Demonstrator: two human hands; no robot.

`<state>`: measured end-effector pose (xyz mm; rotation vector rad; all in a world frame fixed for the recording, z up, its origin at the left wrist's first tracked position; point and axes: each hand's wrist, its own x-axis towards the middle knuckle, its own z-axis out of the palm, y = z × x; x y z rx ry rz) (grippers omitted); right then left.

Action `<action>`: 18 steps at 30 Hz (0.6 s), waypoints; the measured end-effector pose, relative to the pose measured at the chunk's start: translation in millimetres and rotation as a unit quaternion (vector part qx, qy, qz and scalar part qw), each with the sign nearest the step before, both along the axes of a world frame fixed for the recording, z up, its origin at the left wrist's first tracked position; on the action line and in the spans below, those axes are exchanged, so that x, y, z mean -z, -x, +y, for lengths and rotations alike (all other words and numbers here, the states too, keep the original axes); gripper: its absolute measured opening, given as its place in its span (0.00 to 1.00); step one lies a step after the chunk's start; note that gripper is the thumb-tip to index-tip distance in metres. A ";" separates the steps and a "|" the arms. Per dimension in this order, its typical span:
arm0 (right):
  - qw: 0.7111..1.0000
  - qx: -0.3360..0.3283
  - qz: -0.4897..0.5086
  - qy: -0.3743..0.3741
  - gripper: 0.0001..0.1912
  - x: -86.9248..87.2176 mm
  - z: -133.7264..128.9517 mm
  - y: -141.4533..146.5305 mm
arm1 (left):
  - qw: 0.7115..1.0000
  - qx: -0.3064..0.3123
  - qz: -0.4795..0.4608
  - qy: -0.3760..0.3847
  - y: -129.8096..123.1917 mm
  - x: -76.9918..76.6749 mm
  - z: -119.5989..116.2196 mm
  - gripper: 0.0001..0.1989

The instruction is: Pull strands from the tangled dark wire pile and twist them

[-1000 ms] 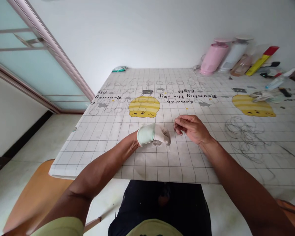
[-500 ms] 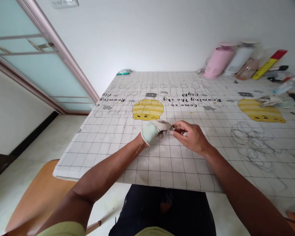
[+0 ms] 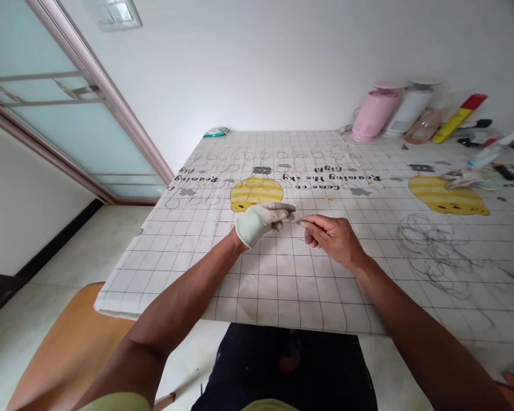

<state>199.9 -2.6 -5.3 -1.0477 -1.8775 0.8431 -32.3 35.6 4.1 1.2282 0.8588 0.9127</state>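
Note:
My left hand point(image 3: 265, 220) wears a pale glove with a mint cuff. Its fingers are closed in a pinch on a thin wire point(image 3: 296, 209), of which only a faint curved bit shows. Just to the right, my bare right hand point(image 3: 332, 235) pinches the wire between thumb and forefinger, its other fingers curled. A small gap separates the two hands, both held over the checked tablecloth point(image 3: 278, 285). Beyond them lie rows of thin wire rings point(image 3: 302, 154). To the right of my right hand spreads a loose tangle of wire point(image 3: 437, 251).
At the back right stand a pink bottle-shaped device point(image 3: 374, 114), a white one point(image 3: 411, 108) and a yellow-red box point(image 3: 458, 119). Another glove point(image 3: 471, 178) lies at the right. A green packet point(image 3: 216, 132) rests at the far left corner. An orange chair point(image 3: 68, 348) is at the left.
My hands have moved slightly apart, the left one shifting left. The right hand's fingers have turned and its lower fingers now curl beneath. The view has tilted a little.

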 end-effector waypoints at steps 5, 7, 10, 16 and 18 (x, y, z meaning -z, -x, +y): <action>0.999 -0.014 0.022 0.042 0.17 -0.9 -1.4 -0.1 | 0.998 0.028 0.052 -0.009 -8.7 -2.8 -6.1 0.19; 0.999 -0.017 0.016 0.049 0.18 -1.0 -1.4 -0.9 | 0.995 0.018 0.093 -0.034 -11.5 -7.4 -10.8 0.17; 0.999 -0.023 0.001 0.048 0.20 -1.6 -1.6 -1.5 | 0.986 -0.005 0.140 -0.088 -14.5 -15.3 -17.3 0.12; 0.998 -0.034 -0.023 0.051 0.24 -5.3 -4.3 1.1 | 0.974 -0.048 0.165 -0.148 -19.5 -17.9 -21.4 0.07; 0.998 -0.027 -0.030 0.048 0.24 -6.6 -5.2 2.3 | 0.975 -0.071 0.160 -0.138 -21.5 -14.5 -20.3 0.07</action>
